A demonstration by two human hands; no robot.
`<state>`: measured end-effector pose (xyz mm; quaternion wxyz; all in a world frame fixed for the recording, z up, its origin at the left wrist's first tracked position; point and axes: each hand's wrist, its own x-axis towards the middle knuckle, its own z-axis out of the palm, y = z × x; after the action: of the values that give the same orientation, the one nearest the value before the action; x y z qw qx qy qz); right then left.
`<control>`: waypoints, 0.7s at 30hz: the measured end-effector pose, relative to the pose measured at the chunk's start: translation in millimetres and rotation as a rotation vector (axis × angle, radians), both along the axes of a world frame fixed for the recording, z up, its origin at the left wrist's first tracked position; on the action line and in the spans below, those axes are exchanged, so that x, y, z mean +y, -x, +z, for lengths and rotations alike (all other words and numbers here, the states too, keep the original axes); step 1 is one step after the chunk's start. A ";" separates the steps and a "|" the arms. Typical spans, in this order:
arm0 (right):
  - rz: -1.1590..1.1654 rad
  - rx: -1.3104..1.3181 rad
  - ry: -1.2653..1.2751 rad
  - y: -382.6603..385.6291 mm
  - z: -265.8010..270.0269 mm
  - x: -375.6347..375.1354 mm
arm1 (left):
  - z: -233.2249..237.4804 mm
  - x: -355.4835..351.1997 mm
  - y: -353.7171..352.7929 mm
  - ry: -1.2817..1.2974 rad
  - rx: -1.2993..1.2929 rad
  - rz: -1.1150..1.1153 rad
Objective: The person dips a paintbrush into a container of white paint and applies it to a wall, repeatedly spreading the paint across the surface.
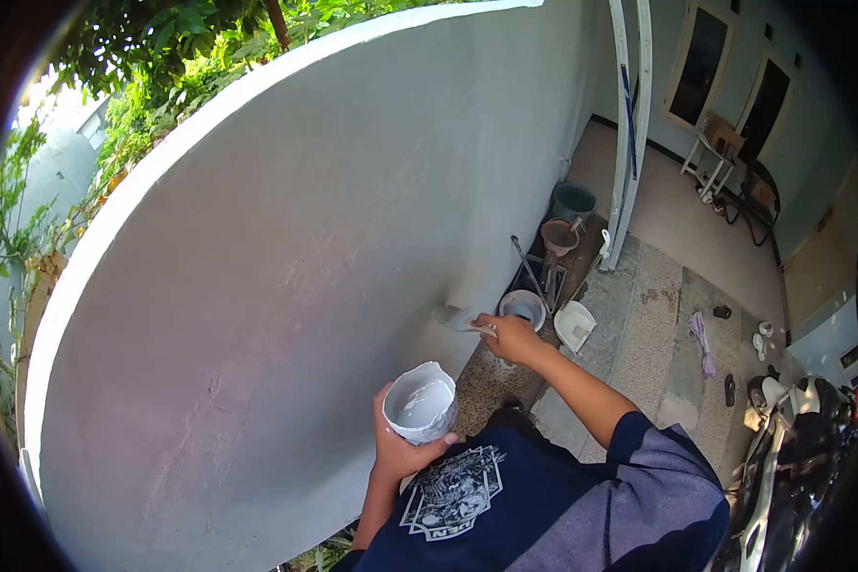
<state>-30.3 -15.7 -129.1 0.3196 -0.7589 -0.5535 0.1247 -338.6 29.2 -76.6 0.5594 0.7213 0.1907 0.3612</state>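
My right hand (511, 339) is closed round the handle of a paintbrush (455, 318), whose bristle end is against or very near the grey wall (248, 257). A small patch of wall just above the brush looks paler than the area around it. In front of my chest my left hand (400, 450) grips a rough-rimmed paint cup (438, 425), held upright with its mouth facing me. White-grey paint coats the inside of the cup. Part of the left hand is hidden behind the cup.
At the wall's foot stand a white bucket (523, 307), a dustpan (575, 325), a brown pot (560, 236) and a dark bucket (574, 201). A white post (623, 191) rises beyond them. A motorcycle (772, 458) is parked at the right, near scattered footwear (730, 390).
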 end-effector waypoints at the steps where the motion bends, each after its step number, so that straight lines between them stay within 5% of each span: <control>1: 0.094 -0.115 0.137 -13.3 -13.1 -1.8 | 2.4 1.0 -2.3 -0.020 -0.006 -0.014; 2: 0.187 -0.232 0.271 -22.7 -16.8 -0.1 | 5.0 2.8 -4.7 -0.045 -0.016 -0.027; 4: 0.146 -0.083 -0.033 -40.5 27.5 20.1 | 7.5 4.1 -8.2 -0.064 -0.044 -0.036; 9: 0.025 -0.319 -0.317 -90.7 247.4 38.6 | 7.6 1.2 -7.7 -0.009 -0.034 -0.047; 11: -0.018 -0.351 -0.353 -94.8 274.6 37.5 | 2.2 3.2 -10.0 -0.011 -0.032 -0.049; 14: -0.176 -0.170 -0.704 -99.9 269.4 46.9 | 4.7 0.3 -17.0 -0.008 -0.043 -0.046; 17: -0.234 0.002 -0.641 -87.8 206.0 57.8 | 3.3 -0.4 -18.2 -0.018 -0.050 -0.051; 19: -0.100 0.035 -0.751 -89.6 113.7 81.3 | 2.2 1.8 -19.8 -0.038 -0.046 -0.052; 21: -0.158 0.121 -0.515 -80.9 71.8 69.6 | 2.8 1.0 -24.8 -0.025 -0.033 -0.045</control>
<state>50.6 53.9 -57.3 0.5432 -0.6845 -0.4861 -0.0006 -313.8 30.1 -73.8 0.5614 0.7261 0.1607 0.3629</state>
